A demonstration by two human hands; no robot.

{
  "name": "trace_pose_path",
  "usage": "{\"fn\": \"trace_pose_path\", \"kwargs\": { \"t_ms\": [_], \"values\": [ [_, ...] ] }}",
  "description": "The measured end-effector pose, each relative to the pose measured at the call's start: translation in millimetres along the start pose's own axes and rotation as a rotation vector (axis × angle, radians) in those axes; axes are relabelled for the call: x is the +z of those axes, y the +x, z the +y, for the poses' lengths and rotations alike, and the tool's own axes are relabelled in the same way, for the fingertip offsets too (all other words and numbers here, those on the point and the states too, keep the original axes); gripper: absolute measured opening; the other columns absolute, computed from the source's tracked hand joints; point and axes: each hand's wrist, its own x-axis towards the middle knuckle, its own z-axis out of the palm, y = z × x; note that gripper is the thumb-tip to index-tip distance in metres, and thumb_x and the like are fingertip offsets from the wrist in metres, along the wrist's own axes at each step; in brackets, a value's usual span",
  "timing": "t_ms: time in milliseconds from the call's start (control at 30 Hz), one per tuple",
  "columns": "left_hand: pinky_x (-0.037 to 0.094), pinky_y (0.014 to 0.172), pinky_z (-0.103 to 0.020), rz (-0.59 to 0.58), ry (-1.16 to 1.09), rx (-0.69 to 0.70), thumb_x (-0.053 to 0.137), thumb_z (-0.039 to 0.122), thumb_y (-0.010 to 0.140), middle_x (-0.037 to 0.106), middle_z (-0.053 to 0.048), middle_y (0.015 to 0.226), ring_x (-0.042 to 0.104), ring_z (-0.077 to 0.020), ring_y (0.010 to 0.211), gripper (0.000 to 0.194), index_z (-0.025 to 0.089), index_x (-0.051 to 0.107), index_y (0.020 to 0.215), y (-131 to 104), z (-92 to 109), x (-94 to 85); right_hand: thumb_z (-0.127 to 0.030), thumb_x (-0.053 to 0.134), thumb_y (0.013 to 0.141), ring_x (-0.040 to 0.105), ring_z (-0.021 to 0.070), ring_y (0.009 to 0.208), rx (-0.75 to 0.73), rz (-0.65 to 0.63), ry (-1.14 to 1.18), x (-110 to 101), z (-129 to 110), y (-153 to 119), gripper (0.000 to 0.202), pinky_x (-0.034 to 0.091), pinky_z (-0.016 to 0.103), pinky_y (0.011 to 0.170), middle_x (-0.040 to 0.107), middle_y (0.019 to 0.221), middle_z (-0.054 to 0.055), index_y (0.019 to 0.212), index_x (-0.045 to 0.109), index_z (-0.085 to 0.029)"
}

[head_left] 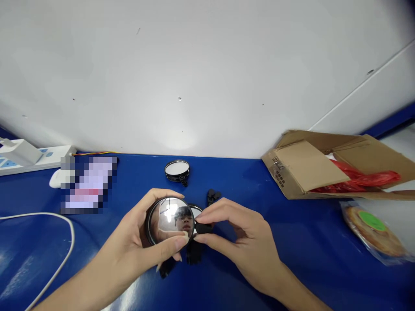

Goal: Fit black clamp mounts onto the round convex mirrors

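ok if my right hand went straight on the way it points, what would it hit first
Probably the round mirror held in your left hand, just past the black piece your right hand pinches; depth is unclear.

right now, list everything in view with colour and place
mirrors: 3, black-rimmed, centre, one held
fittings: several, black, centre
power strip, adapter: 1 each, white, far left
wires: count unclear, yellow/red, rear left
pixelated object: 1, lilac/black, left
oval object: 1, white, left
cable: 1, white, front left
box: 1, brown, right
plastic: red, in box
wrapped disc: 1, tan, right
table: 1, blue
wall: white, rear
left hand: 1, holding mirror
right hand: 1, pinching fitting
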Motion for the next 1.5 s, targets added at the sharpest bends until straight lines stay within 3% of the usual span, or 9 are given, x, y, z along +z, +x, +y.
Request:
{"fn": "trace_pose_path", "kwargs": {
  "t_ms": [100, 267, 500, 767, 900, 1000, 1167, 1333, 1500],
  "values": [
    [0.073, 0.088, -0.033, 0.116, 0.095, 0.035, 0.1, 0.038, 0.09, 0.082, -0.002, 0.123, 0.082, -0.0223, 0.099, 0.071, 0.042, 0.063, 0.151, -1, -2, 2.9, -0.026, 0.096, 0.099, 0.081, 0.0197, 0.086, -0.022, 0.047, -0.078, 0, 2, -1, 0.013, 0.065, 0.033, 0.078, 0.087, 0.1, 0.001, 0.11, 0.09, -0.03],
    [0.072, 0.08, -0.03, 0.15, 0.219, 0.079, 0.103, 0.037, 0.083, 0.078, -0.001, 0.12, 0.079, -0.0237, 0.104, 0.08, 0.045, 0.062, 0.151, 0, -3, -0.2, -0.03, 0.093, 0.102, 0.081, 0.018, 0.086, 0.02, 0.027, -0.118, 0, 2, -2, 0.008, 0.064, 0.03, 0.079, 0.087, 0.1, 0.0, 0.11, 0.089, -0.03],
    [0.069, 0.107, -0.043, 0.166, 0.579, 0.47, 0.087, 0.023, 0.092, 0.066, -0.007, 0.15, 0.078, -0.0285, 0.126, 0.063, 0.041, 0.062, 0.147, 2, -9, -2.8, -0.032, 0.091, 0.104, 0.079, 0.017, 0.087, 0.094, -0.039, -0.075, -4, 1, -3, 0.008, 0.063, 0.028, 0.083, 0.086, 0.101, 0.0, 0.111, 0.089, -0.029],
    [0.076, 0.09, -0.033, 0.108, 0.54, 0.37, 0.092, 0.028, 0.086, 0.081, -0.006, 0.138, 0.083, -0.0326, 0.128, 0.077, 0.041, 0.055, 0.153, 0, -10, -7.4, -0.032, 0.094, 0.101, 0.075, 0.0174, 0.083, 0.156, -0.084, -0.002, -5, -3, 2, 0.006, 0.06, 0.029, 0.078, 0.085, 0.095, -0.001, 0.106, 0.091, -0.031],
    [0.073, 0.103, -0.034, 0.092, 0.526, 0.382, 0.097, 0.031, 0.088, 0.082, -0.003, 0.14, 0.083, -0.03, 0.131, 0.078, 0.044, 0.055, 0.153, 2, -11, -12.7, -0.035, 0.092, 0.102, 0.075, 0.0173, 0.081, 0.127, -0.056, -0.039, -5, 1, 1, 0.008, 0.059, 0.03, 0.077, 0.084, 0.092, -0.001, 0.108, 0.09, -0.03],
    [0.071, 0.111, -0.037, 0.107, 0.541, 0.357, 0.093, 0.038, 0.097, 0.077, -0.003, 0.153, 0.078, -0.0298, 0.14, 0.07, 0.046, 0.056, 0.155, 3, -13, -14.2, -0.032, 0.09, 0.103, 0.076, 0.0165, 0.08, 0.038, 0.011, -0.135, -5, 3, -1, 0.007, 0.059, 0.03, 0.076, 0.083, 0.092, -0.001, 0.106, 0.086, -0.028],
    [0.076, 0.095, -0.034, 0.167, 0.523, 0.229, 0.08, 0.051, 0.109, 0.064, -0.006, 0.169, 0.067, -0.0347, 0.153, 0.052, 0.043, 0.06, 0.156, 4, -16, -15.5, -0.02, 0.083, 0.104, 0.073, 0.0155, 0.076, -0.083, 0.222, -0.306, -9, 6, -4, 0.009, 0.059, 0.031, 0.073, 0.079, 0.089, -0.002, 0.102, 0.077, -0.027],
    [0.074, 0.096, -0.033, 0.138, 0.562, 0.206, 0.073, 0.053, 0.114, 0.067, -0.004, 0.161, 0.07, -0.0326, 0.149, 0.043, 0.043, 0.061, 0.154, 5, -14, -15.9, -0.014, 0.081, 0.098, 0.068, 0.012, 0.063, -0.211, 0.393, -0.605, -14, 7, -4, 0.016, 0.054, 0.028, 0.063, 0.072, 0.077, -0.006, 0.099, 0.07, -0.026],
    [0.071, 0.08, -0.029, 0.083, 0.632, 0.205, 0.065, 0.052, 0.117, 0.073, -0.004, 0.147, 0.077, -0.031, 0.135, 0.034, 0.041, 0.062, 0.149, 8, -12, -15.1, -0.013, 0.076, 0.096, 0.056, 0.0094, 0.048, -0.292, 0.404, -0.817, -15, 4, -5, 0.02, 0.045, 0.027, 0.052, 0.064, 0.065, -0.009, 0.09, 0.063, -0.027]
  ]
}}
